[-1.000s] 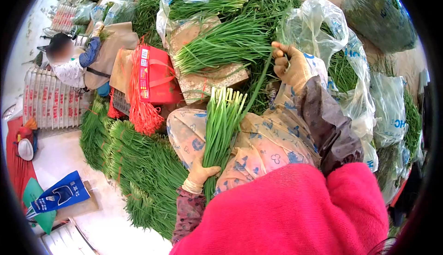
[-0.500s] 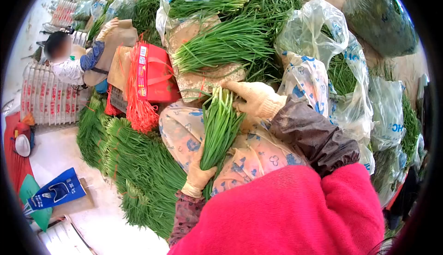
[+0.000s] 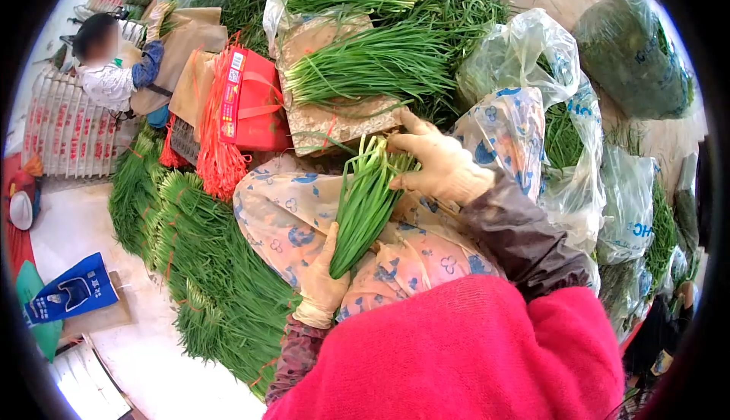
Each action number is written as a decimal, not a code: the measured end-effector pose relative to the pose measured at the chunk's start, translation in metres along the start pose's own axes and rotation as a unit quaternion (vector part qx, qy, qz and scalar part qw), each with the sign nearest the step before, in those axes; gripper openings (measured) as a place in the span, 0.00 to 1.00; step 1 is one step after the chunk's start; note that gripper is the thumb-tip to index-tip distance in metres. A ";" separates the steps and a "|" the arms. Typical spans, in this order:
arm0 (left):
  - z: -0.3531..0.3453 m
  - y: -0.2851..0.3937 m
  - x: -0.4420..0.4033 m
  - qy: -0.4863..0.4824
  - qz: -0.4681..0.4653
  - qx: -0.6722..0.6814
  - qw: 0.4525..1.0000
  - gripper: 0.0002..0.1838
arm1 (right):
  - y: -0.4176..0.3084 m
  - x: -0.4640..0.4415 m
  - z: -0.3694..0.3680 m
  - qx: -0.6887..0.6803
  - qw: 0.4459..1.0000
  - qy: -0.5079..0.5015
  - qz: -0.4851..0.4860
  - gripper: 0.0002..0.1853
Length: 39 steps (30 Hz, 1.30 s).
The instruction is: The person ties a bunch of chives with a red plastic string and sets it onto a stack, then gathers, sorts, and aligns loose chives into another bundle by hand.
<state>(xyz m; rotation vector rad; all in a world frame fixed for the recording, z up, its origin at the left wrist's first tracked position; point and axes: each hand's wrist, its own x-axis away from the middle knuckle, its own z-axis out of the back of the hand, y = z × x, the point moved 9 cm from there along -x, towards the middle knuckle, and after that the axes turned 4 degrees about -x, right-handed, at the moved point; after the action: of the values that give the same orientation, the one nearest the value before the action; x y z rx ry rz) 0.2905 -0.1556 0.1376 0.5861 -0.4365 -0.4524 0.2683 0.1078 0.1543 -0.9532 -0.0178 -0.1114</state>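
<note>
A bunch of green chives [image 3: 366, 211] lies tilted over my lap, its pale cut ends pointing away from me. My gloved left hand [image 3: 319, 279] grips its lower leafy part, with the thumb along the side and the other fingers hidden underneath. At the pale ends, my gloved right hand [image 3: 437, 163] has its fingers apart beside the stalks, close to or touching them. Beyond it, more loose chives [image 3: 372, 62] rest on a cardboard-like board [image 3: 346, 123]. A patterned plastic apron [image 3: 285, 207] covers my legs.
Tied chive bundles [image 3: 220, 268] are piled to my left. A red box [image 3: 262, 108] stands ahead with red ties [image 3: 222, 165] hanging over it. Clear plastic bags of greens [image 3: 570, 146] line the right. Another person [image 3: 114, 66] sits at the far left near stacked crates [image 3: 80, 127].
My right fingers have spread at the pale ends of the chives. My left hand has shifted slightly along with the bunch. The camera view has moved a little.
</note>
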 end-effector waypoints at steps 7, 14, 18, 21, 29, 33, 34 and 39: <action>0.002 0.004 0.008 0.015 -0.039 -0.116 0.992 0.48 | 0.042 0.004 -0.054 -0.163 0.976 -0.140 -0.046 0.23; -0.001 0.012 0.002 -0.016 -0.019 -0.210 0.977 0.50 | 0.065 -0.002 -0.004 0.097 0.987 0.063 -0.112 0.13; -0.001 0.006 0.003 -0.030 -0.021 -0.178 0.983 0.50 | 0.102 -0.001 0.039 0.164 0.954 0.115 -0.222 0.14; -0.004 0.007 0.003 -0.035 -0.033 -0.262 0.964 0.51 | 0.057 -0.001 0.026 0.151 0.979 0.113 -0.076 0.19; -0.009 0.012 0.001 -0.079 -0.022 -0.312 0.947 0.52 | 0.002 -0.008 -0.054 0.160 0.985 -0.022 0.060 0.14; -0.006 0.017 0.005 -0.059 -0.062 -0.281 0.956 0.51 | 0.062 -0.024 -0.052 0.212 0.975 -0.029 -0.052 0.13; -0.007 0.008 0.006 -0.071 -0.033 -0.269 0.960 0.50 | 0.090 -0.029 -0.042 0.224 0.971 0.004 -0.080 0.13; 0.000 -0.014 0.007 -0.093 0.070 -0.090 0.989 0.45 | 0.142 -0.012 0.005 0.189 0.951 -0.097 -0.227 0.22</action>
<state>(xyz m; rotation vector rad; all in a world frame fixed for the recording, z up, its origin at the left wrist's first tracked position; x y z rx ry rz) 0.2921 -0.1693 0.1305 0.3365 -0.6032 -0.4085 0.2707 0.1950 0.0409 -0.5592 -0.4281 -0.4240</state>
